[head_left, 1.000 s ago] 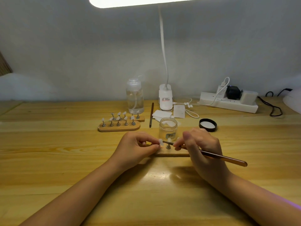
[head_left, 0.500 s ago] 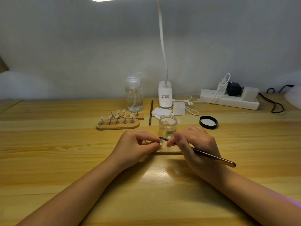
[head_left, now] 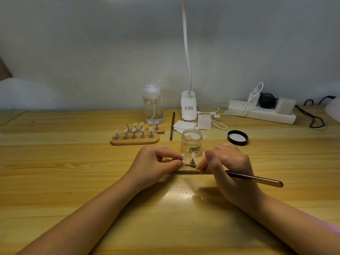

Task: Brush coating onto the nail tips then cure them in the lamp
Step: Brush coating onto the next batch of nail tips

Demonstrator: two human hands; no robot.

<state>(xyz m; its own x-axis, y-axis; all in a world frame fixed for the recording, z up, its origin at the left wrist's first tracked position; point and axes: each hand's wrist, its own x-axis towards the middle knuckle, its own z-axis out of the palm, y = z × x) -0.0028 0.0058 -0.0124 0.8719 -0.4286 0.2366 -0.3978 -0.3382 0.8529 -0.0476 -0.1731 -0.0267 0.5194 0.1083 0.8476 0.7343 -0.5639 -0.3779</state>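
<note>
A small wooden stand (head_left: 185, 170) with clear nail tips (head_left: 192, 155) on metal pegs lies between my hands at the table's middle. My left hand (head_left: 156, 163) pinches the peg of one nail tip (head_left: 183, 156) at the stand's left end. In my right hand (head_left: 230, 166) a brown brush (head_left: 253, 179) is gripped, its bristle end low beside the pegs, handle pointing right. The open clear jar (head_left: 191, 142) of coating stands just behind the stand. At the far right edge a white curved shape (head_left: 334, 111) shows; whether it is the curing lamp I cannot tell.
Two more wooden stands with nail tips (head_left: 135, 137) sit left of the jar. Behind are a clear pump bottle (head_left: 153, 105), a second brush (head_left: 172, 126), white pads (head_left: 184, 125), the desk lamp base (head_left: 188, 106), the black jar lid (head_left: 237, 137) and a power strip (head_left: 261, 111).
My right hand drew the brush in from the left nail tip and lowered its tip toward the peg bases. My left hand stays pinching the same peg. The view tilted down slightly.
</note>
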